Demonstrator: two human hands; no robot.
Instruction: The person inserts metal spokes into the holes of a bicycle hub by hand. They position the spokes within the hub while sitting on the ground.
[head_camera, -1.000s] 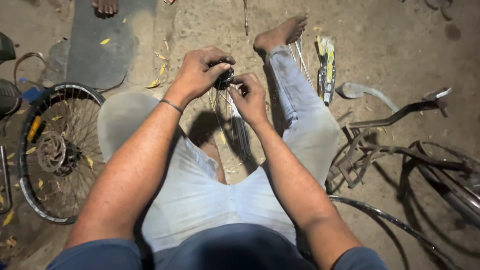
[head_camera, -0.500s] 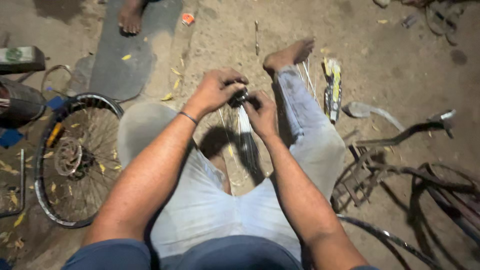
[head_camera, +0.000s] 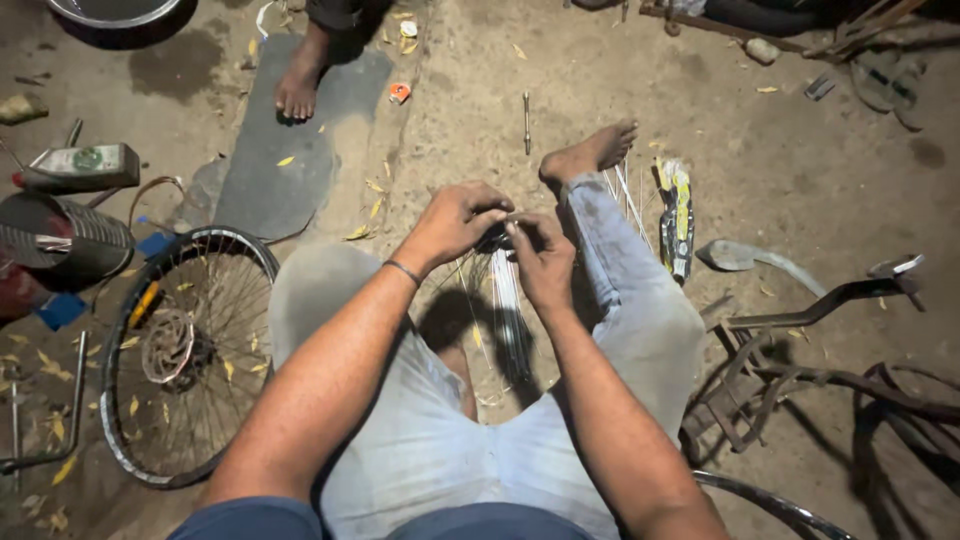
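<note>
I sit on the dirt ground with my knees apart. Both hands meet over a small dark wheel hub (head_camera: 497, 238) held between my legs. My left hand (head_camera: 455, 220) curls over the hub from the left. My right hand (head_camera: 540, 255) pinches it from the right. A bundle of thin silver spokes (head_camera: 510, 310) hangs down from the hub between my thighs. A thin band circles my left wrist.
A spoked bicycle wheel (head_camera: 180, 350) lies flat at my left. A rusty bike frame (head_camera: 800, 370) lies at the right. Another person's bare foot (head_camera: 298, 90) rests on a grey mat (head_camera: 300, 170). A yellow-handled tool (head_camera: 678, 215) and loose spokes lie beside my right foot.
The view has tilted so more ground ahead shows, including the other person's foot. My hands stay closed around the hub with only small finger shifts.
</note>
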